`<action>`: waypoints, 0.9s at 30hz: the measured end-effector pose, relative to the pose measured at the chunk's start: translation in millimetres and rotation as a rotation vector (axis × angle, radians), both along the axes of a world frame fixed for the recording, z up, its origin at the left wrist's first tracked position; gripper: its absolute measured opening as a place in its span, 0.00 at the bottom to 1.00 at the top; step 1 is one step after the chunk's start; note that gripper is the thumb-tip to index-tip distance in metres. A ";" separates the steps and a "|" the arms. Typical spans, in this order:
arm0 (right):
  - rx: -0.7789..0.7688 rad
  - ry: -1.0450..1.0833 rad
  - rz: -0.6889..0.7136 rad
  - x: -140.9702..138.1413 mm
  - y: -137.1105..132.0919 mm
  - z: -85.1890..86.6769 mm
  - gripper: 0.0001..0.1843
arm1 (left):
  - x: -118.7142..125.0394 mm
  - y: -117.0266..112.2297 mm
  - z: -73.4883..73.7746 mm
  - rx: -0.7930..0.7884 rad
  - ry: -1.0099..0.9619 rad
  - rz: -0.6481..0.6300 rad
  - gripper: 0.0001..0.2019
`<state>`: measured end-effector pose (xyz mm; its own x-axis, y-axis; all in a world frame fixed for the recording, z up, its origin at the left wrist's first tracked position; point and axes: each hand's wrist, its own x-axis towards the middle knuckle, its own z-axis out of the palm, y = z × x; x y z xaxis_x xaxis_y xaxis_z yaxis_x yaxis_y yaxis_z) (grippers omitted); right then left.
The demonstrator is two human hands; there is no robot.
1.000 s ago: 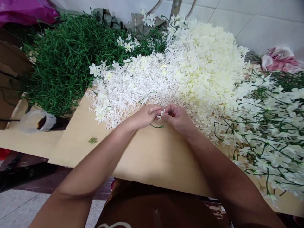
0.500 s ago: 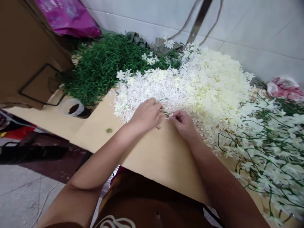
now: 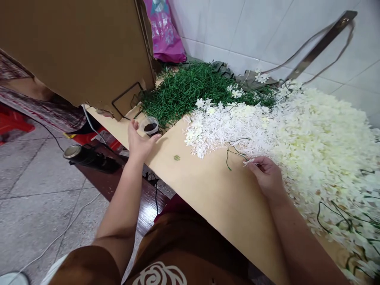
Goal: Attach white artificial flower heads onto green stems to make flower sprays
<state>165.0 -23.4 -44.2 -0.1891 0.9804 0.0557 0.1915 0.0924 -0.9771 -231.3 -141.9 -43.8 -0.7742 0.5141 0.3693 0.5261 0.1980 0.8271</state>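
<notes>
My right hand [image 3: 265, 174] pinches a small white artificial flower [image 3: 248, 162] between thumb and fingers, low over the board. A branching green plastic stem [image 3: 232, 152] extends leftward from it. At the board's left edge, my left hand [image 3: 141, 142] has thumb and fingers spread beside a small clear cup [image 3: 144, 124] with something dark in it; whether skin meets the cup I cannot tell. White flower pieces [image 3: 225, 126] lie heaped just beyond my right hand, and a pile of green stems [image 3: 190, 93] sits behind the cup.
A large cardboard box [image 3: 89, 47] stands at the left, with a bent metal frame [image 3: 127, 95] by it. Cream petals [image 3: 332, 134] are heaped on the right. A dark cylinder [image 3: 92, 158] rests on a lower brown bench. Another person's arm [image 3: 32, 87] shows behind the box.
My left hand has left the stem and moved left to the cup, its fingers opening out. The right hand keeps the flower. The view has swung left.
</notes>
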 end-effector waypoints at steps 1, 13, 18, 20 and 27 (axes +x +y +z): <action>0.007 -0.002 -0.007 -0.5 -0.6 1.0 0.19 | -3.1 3.8 -3.3 -0.003 -0.026 -0.015 0.51; 0.039 -0.015 0.012 -1.0 -2.7 1.6 0.18 | -17.3 20.9 -0.7 0.090 -0.131 -0.161 0.33; 0.027 -0.017 0.030 -1.6 -3.2 6.2 0.18 | 7.9 5.2 38.8 0.074 -0.065 -0.363 0.38; 0.030 -0.011 0.042 -2.0 -3.2 7.8 0.17 | 24.1 -0.9 60.6 0.075 -0.070 -0.503 0.39; 0.056 0.002 0.048 -3.0 -2.4 6.7 0.16 | 88.0 -26.3 143.2 0.132 -0.084 -0.990 0.36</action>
